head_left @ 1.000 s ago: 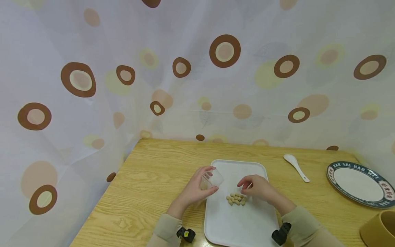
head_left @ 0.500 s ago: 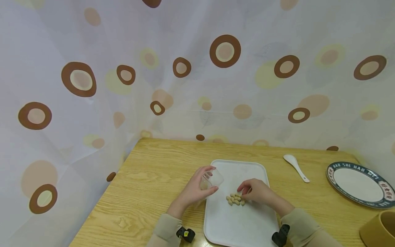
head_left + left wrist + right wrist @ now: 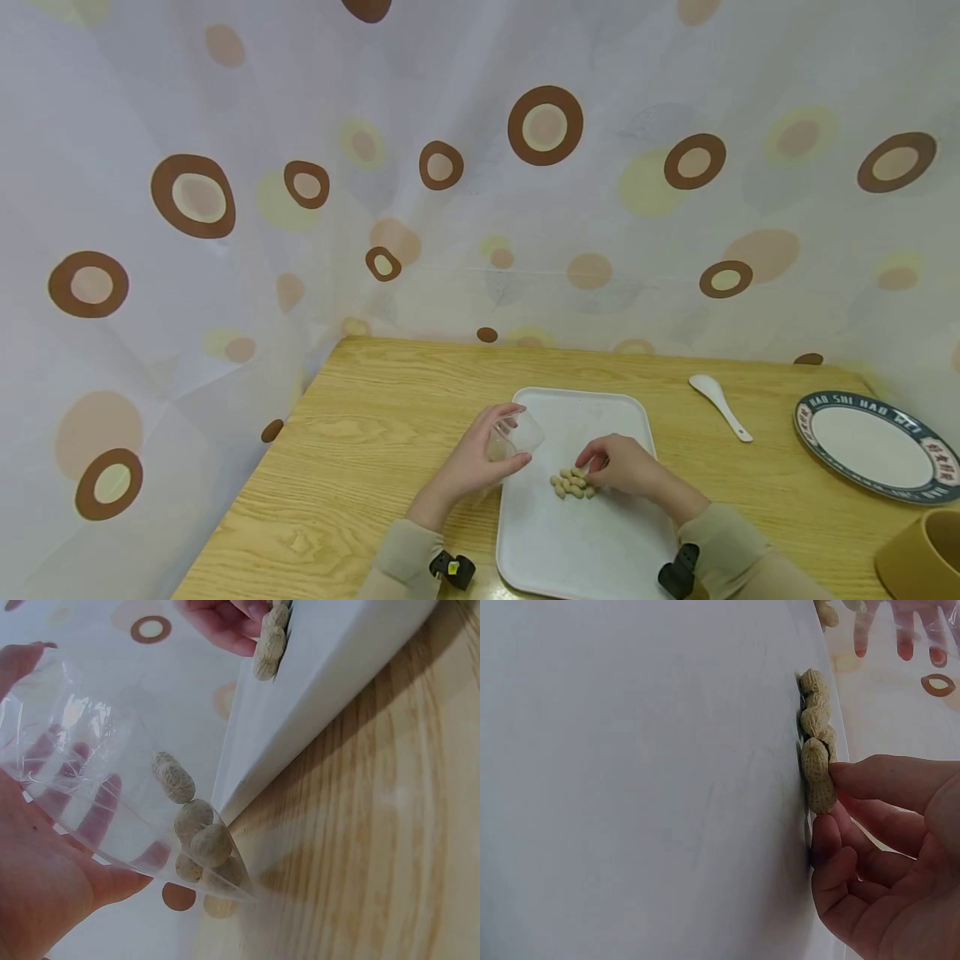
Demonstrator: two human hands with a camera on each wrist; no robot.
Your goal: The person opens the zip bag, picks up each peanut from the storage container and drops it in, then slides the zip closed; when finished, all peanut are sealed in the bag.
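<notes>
In the head view, my left hand (image 3: 472, 457) grips a clear plastic bag (image 3: 527, 432), held tilted over the left edge of a white tray (image 3: 585, 554). Several peanuts (image 3: 211, 844) are gathered in the bag's lower corner, as the left wrist view shows. A small pile of peanuts (image 3: 572, 482) lies on the tray. At the pile's right side, my right hand (image 3: 630, 468) pinches a peanut (image 3: 819, 776) between thumb and fingers, low over the tray surface; more peanuts (image 3: 814, 697) lie just beyond it.
Right of the tray, a white spoon (image 3: 720, 407) lies on the wooden table (image 3: 360, 433). A dark-rimmed plate (image 3: 870, 448) is farther right, and a tan cup (image 3: 918, 558) stands at the lower right corner. A dotted curtain (image 3: 480, 208) hangs behind the table.
My right hand has come down from just above the pile to its right side, thumb and fingers closing on a peanut. The left hand and bag have stayed in place.
</notes>
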